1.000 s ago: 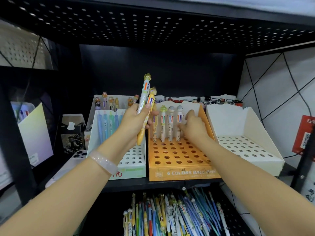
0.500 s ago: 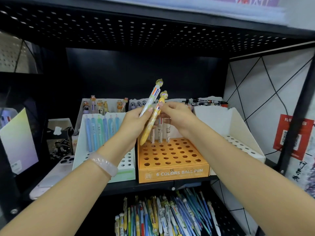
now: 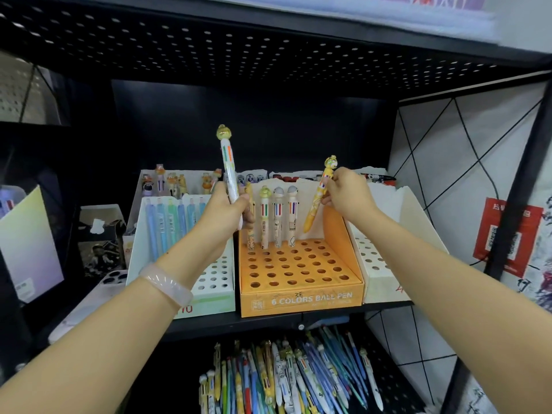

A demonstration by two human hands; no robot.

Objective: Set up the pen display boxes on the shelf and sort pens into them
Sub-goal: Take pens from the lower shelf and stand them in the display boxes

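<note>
An orange display box [image 3: 301, 300] marked "6 COLORS BALL PEN" stands mid-shelf, with several multicolour pens [image 3: 277, 216] upright in its back row. My left hand [image 3: 222, 215] grips a white pen [image 3: 229, 171] with a gold figure top, held nearly upright over the box's left edge. My right hand [image 3: 348, 194] pinches a yellow pen [image 3: 316, 201], tilted, its tip hanging above the box's back-right holes. Left of the orange box, a white-green box [image 3: 209, 297] holds blue and green pens [image 3: 170, 222]. An empty white box [image 3: 385, 282] stands to the right.
A pile of loose pens [image 3: 286, 380] lies on the lower shelf. More boxes of figure-topped pens [image 3: 173, 182] stand behind. A phone [image 3: 98, 291] lies on the shelf at left beside a dark carton [image 3: 100, 234]. A perforated black shelf [image 3: 239, 40] hangs overhead.
My right hand took the yellow pen from my left hand and carried it right, over the orange box. My left hand now holds only the white pen.
</note>
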